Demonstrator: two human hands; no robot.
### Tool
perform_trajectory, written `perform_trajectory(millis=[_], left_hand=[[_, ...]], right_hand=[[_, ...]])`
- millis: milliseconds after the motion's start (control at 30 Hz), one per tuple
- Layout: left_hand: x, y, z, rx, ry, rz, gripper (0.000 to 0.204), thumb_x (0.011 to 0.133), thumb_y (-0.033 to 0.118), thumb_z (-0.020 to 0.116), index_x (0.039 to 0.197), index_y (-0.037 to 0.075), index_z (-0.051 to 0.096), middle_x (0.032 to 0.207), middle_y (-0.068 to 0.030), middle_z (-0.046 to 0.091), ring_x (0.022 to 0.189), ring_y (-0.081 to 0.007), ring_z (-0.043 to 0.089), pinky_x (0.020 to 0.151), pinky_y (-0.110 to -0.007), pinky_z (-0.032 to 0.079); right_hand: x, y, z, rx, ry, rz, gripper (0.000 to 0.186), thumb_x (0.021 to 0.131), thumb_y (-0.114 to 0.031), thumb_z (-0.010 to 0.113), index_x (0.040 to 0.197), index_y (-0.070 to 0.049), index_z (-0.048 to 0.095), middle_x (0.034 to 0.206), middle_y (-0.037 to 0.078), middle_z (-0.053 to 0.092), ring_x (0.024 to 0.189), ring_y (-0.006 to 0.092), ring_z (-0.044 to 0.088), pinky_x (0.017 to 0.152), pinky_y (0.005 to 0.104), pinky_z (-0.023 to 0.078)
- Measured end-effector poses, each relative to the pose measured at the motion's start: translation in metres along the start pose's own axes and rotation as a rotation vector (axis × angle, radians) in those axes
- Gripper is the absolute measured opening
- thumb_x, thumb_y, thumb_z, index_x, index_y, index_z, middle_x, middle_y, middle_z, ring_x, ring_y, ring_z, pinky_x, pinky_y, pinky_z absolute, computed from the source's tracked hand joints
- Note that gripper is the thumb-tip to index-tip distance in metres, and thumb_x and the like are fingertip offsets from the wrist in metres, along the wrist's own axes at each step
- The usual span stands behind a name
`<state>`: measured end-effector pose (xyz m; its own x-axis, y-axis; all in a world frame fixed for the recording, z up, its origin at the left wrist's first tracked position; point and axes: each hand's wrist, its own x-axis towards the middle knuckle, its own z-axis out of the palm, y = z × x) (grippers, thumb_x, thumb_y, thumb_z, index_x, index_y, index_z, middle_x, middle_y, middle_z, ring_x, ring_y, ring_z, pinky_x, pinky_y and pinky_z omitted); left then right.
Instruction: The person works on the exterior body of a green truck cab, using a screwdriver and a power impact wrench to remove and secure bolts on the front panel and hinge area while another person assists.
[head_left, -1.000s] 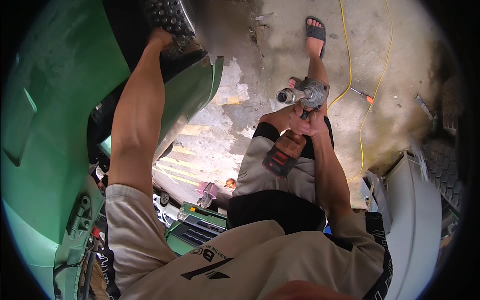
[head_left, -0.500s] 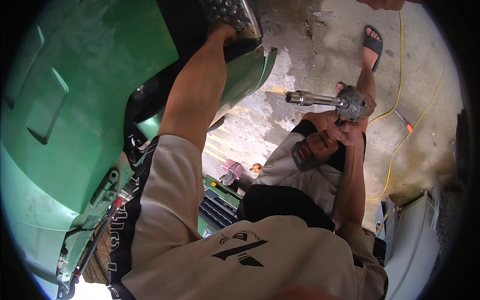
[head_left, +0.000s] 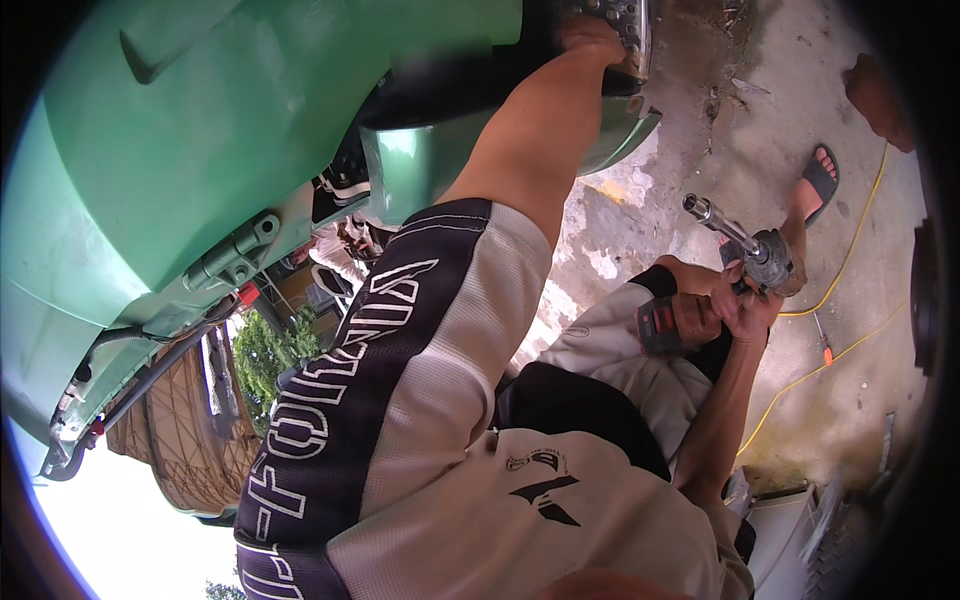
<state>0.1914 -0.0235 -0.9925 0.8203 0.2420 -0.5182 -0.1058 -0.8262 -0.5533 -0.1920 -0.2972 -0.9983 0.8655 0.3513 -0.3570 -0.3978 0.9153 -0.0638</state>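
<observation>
Stained concrete floor (head_left: 790, 70) beside a green vehicle body (head_left: 250, 130), a yellow cord (head_left: 860, 235) curving across it at the right. Seen from where an onlooker stands, the cordless impact wrench (head_left: 772, 265) is held above the floor near the seated person's right thigh, well apart from the bodywork. The right grip (head_left: 745, 312) is wrapped around its handle; the left grip (head_left: 590, 38) lies at a perforated metal tread (head_left: 637, 25), and whether it is clenched there cannot be told. The wrench is probably heavy for its length, rigid and not readily broken, with weight at both head and battery (head_left: 660, 325). The handle is the sound hold; a second hand would best support the head, since the smooth shaft looks slippery. In appearance: a scuffed grey head, a reddish-brown lower body, a dark battery with a red patch, and a bright socket (head_left: 699, 206) tipping a slim shaft.
</observation>
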Motion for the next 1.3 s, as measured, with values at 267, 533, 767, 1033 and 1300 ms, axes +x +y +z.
perform_trajectory(millis=[267, 533, 767, 1033, 1300], left_hand=[[-0.127, 0.015, -0.096, -0.509, -0.008, 0.083, 0.058, 0.09, 0.042, 0.061, 0.129, -0.001, 0.062, 0.124, -0.0239, 0.067, 0.116, -0.0349, 0.066, 0.098, -0.041, 0.052], [-0.364, -0.064, -0.123, -2.663, -0.337, 0.163, 0.036, 0.099, 0.025, 0.061, 0.118, -0.005, 0.067, 0.105, -0.0178, 0.073, 0.103, -0.0325, 0.072, 0.089, -0.04, 0.062], [-0.437, -0.109, -0.141, -2.964, -0.23, 0.424, 0.039, 0.108, 0.031, 0.051, 0.124, -0.003, 0.063, 0.119, -0.0177, 0.07, 0.131, -0.0361, 0.058, 0.103, -0.049, 0.057], [-0.465, -0.109, -0.144, -2.988, 0.005, 0.321, 0.035, 0.107, 0.028, 0.054, 0.125, -0.002, 0.058, 0.126, -0.0161, 0.066, 0.131, -0.0382, 0.057, 0.099, -0.049, 0.059], [-0.462, -0.125, -0.148, -2.66, 0.395, 0.003, 0.035, 0.102, 0.024, 0.063, 0.118, -0.007, 0.059, 0.118, -0.0237, 0.066, 0.116, -0.0374, 0.067, 0.095, -0.046, 0.063]], right_hand=[[-0.013, 0.001, 0.008, 0.018, -0.144, -0.015, 0.049, 0.084, -0.033, 0.082, 0.11, 0.0, 0.056, 0.063, 0.003, 0.046, 0.048, 0.0124, 0.045, 0.045, 0.0279, 0.035], [-0.055, -0.014, 0.108, -0.242, -0.161, -0.01, 0.057, 0.087, -0.03, 0.08, 0.126, 0.003, 0.055, 0.073, 0.004, 0.054, 0.064, 0.0134, 0.051, 0.06, 0.0287, 0.041], [-0.069, -0.003, 0.172, -0.418, -0.144, -0.022, 0.052, 0.089, -0.027, 0.079, 0.126, 0.004, 0.059, 0.081, 0.004, 0.06, 0.07, 0.0147, 0.054, 0.064, 0.0308, 0.045], [-0.082, 0.002, 0.185, -0.473, -0.124, -0.031, 0.046, 0.093, -0.023, 0.075, 0.126, 0.004, 0.058, 0.083, 0.005, 0.058, 0.072, 0.0142, 0.052, 0.066, 0.0309, 0.045], [-0.075, -0.003, 0.22, -0.761, -0.094, -0.106, 0.04, 0.093, -0.016, 0.073, 0.128, -0.001, 0.062, 0.105, 0.007, 0.067, 0.093, 0.0219, 0.063, 0.084, 0.0366, 0.052]])
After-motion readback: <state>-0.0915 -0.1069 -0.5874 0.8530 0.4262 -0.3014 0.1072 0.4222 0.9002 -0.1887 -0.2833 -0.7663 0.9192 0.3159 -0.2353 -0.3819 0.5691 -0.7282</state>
